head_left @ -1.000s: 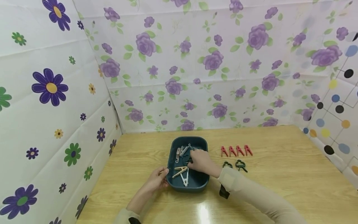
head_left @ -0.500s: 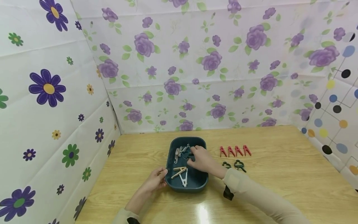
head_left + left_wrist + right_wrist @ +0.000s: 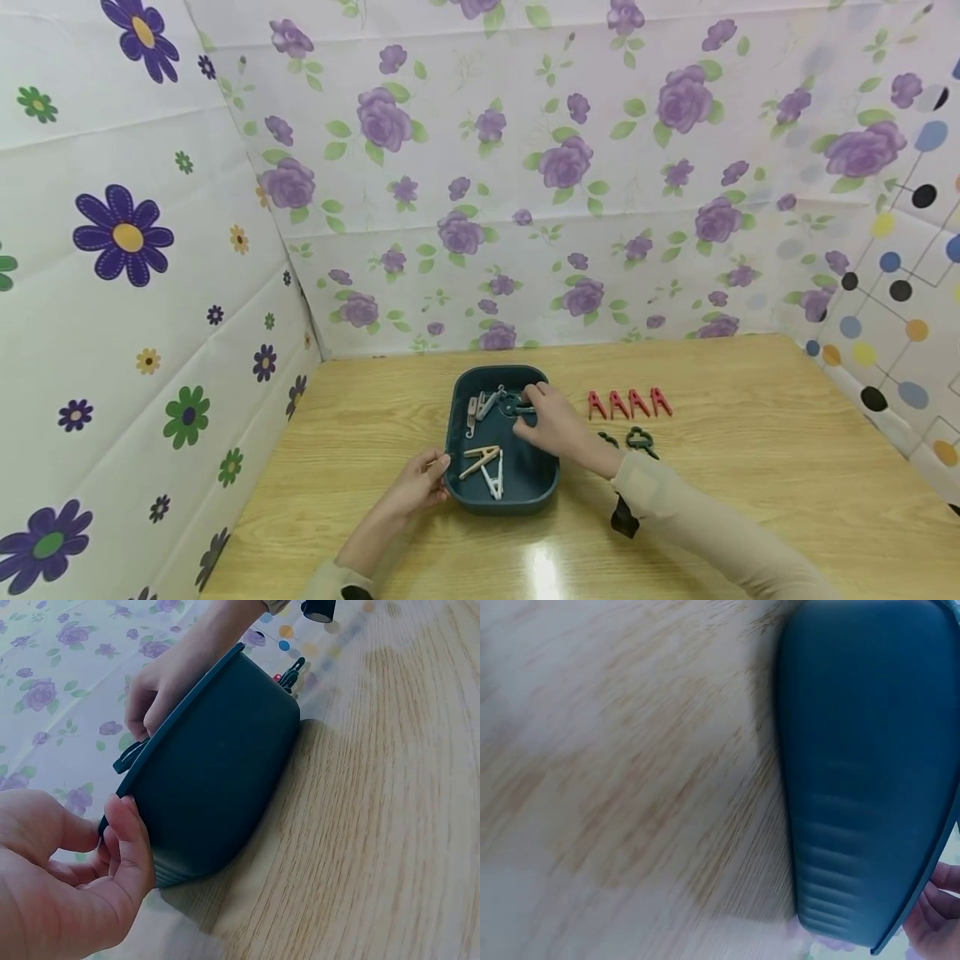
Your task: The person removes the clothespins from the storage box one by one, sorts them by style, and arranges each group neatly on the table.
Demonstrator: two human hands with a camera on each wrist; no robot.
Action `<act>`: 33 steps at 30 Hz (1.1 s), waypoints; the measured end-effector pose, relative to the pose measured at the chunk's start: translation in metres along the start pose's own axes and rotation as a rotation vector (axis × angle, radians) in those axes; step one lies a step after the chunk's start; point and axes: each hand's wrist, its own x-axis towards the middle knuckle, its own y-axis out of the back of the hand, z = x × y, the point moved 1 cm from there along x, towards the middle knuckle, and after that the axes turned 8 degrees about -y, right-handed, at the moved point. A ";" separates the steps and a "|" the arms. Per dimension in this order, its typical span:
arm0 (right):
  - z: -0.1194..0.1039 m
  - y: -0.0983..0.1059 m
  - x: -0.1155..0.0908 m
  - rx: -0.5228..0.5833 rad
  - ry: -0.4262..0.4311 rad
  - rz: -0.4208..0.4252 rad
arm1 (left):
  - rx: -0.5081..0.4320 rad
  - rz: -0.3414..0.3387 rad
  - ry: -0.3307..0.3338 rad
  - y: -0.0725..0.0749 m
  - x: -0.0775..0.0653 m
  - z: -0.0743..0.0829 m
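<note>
A dark teal plastic basin (image 3: 517, 500) stands on the table. My left hand (image 3: 417, 485) pinches its left rim between thumb and fingers, seen close up in the left wrist view. Over the basin's back right part, my right hand (image 3: 558, 429) pinches a dark green clip (image 3: 512, 406) with a looped outline; part of it is hidden by the fingers. The clip's loop (image 3: 130, 756) shows above the rim in the left wrist view. Inside the basin lie a beige clothespin (image 3: 491, 452), a white clothespin (image 3: 492, 483), a pale hooked clip (image 3: 471, 415) and a grey-white clip (image 3: 487, 405).
Right of the basin, several red clothespins (image 3: 630, 404) lie in a row. In front of them are two dark green clips (image 3: 640, 439), one partly behind the right sleeve (image 3: 675, 492). Floral sheets (image 3: 450, 183) enclose the wooden table (image 3: 750, 417) at back and sides.
My right hand has shifted right and slightly back within the basin, bringing the dark green clip with it. My left hand stays at the rim.
</note>
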 end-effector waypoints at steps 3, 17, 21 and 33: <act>0.005 0.002 -0.001 0.020 -0.008 0.017 | -0.001 0.003 0.002 -0.001 0.000 0.000; 0.027 0.022 -0.010 0.029 -0.118 0.083 | -0.016 0.017 0.012 -0.002 0.000 0.000; 0.036 0.026 -0.014 0.051 -0.130 0.070 | -0.009 0.029 0.015 -0.002 0.001 0.000; 0.059 0.034 -0.028 -0.019 -0.191 0.059 | 0.001 0.038 0.010 -0.002 0.000 0.000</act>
